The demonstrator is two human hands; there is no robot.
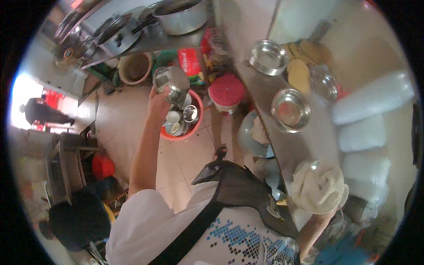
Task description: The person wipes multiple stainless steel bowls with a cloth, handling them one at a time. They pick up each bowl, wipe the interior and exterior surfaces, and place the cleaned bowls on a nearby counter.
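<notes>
My left hand (161, 98) grips a shiny metal bowl (172, 81), tilted above a red plastic basin (199, 121) on the floor. The basin holds several small bowls and cups and a small metal bowl (190, 113). At the lower right, my right hand (326, 214) holds a bunched beige cloth (316, 188) by the counter; the cloth hides most of the fingers, and whether it covers a dish is unclear. Two round metal bowls stand farther along the metal counter (308, 145): one nearer (291, 111), one at its far end (269, 58).
Large metal pots (182, 20) stand on a shelf ahead. Below are a tan tub (135, 68) and a bucket with a red lid (227, 91). Wrapped white stacks (362, 134) line the counter's right side. A person (43, 112) is in the doorway at far left.
</notes>
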